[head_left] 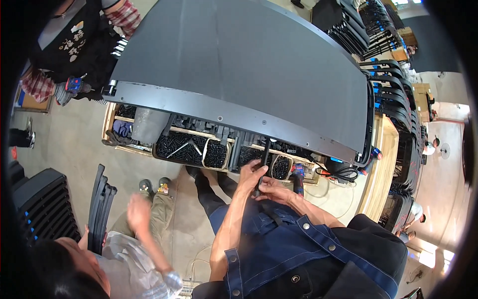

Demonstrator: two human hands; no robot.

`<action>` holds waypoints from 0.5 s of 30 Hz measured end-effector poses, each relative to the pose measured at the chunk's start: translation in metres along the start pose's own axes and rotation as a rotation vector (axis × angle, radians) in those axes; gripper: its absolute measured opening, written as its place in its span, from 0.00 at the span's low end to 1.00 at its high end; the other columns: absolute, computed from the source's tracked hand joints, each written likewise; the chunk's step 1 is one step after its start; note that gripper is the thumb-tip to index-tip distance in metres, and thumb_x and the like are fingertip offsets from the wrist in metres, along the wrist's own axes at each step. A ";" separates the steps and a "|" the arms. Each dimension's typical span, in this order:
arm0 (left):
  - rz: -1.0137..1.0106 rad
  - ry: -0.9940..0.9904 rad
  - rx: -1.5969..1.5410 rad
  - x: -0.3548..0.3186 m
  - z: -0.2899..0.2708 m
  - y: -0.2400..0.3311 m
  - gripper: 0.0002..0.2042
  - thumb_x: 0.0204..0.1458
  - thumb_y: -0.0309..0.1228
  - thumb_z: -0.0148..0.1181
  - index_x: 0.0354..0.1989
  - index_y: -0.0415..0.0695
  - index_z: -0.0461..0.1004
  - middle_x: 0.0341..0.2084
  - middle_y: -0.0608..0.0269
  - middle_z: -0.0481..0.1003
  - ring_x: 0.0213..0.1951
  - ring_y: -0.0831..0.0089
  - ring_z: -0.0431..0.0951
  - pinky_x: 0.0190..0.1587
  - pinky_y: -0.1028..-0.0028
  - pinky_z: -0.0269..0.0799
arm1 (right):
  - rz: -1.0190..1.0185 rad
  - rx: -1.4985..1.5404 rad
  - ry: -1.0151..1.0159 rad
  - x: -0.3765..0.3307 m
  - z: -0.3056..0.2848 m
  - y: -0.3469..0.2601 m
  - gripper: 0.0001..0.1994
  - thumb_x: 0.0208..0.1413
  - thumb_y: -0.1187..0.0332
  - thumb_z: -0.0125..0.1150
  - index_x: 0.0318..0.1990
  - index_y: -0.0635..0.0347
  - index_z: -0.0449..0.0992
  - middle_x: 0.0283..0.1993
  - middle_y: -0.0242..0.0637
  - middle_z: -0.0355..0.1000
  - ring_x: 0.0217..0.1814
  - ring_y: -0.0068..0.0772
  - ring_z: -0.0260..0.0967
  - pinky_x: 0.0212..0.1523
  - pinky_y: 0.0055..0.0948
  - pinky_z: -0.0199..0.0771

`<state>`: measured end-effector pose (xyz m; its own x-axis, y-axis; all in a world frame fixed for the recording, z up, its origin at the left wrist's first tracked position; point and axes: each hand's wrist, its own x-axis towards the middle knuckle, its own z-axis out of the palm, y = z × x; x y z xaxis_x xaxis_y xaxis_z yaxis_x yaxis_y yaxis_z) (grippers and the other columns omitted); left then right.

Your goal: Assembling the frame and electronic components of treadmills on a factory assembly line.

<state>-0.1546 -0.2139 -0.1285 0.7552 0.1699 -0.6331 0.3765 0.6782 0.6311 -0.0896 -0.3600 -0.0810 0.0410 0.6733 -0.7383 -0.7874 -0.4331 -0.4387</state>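
My left hand (252,175) is closed around a slim black bar (266,152), which stands up on end just before the front rim of a large dark grey panel (279,65). Lower on the same bar, my right hand (278,191) pinches it near its bottom end. What the fingertips cover cannot be made out. Under the panel's edge, close to both hands, sit a small container of black screws (282,168) and another small container (216,154) of small black parts. A red and blue power drill (298,174) stands right of my right hand.
At lower left a co-worker holds several curved black bars (99,209); another person at upper left has a power drill (74,85). A wide black bin (181,149) of small parts lies under the panel, beside a grey bucket (149,123). Coiled black cable (343,173) hangs at right.
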 end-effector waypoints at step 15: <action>-0.108 0.529 -0.676 -0.007 -0.048 -0.069 0.21 0.63 0.47 0.59 0.48 0.38 0.71 0.40 0.52 0.80 0.37 0.66 0.81 0.38 0.68 0.78 | -0.348 -0.714 0.684 0.126 -0.048 -0.087 0.17 0.59 0.59 0.69 0.44 0.64 0.75 0.32 0.34 0.75 0.22 0.24 0.70 0.20 0.26 0.73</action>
<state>-0.2119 -0.2279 -0.1889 0.3212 0.2769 -0.9056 -0.0957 0.9609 0.2599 0.0136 -0.2665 -0.1602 0.7099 0.4428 -0.5477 -0.1283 -0.6834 -0.7187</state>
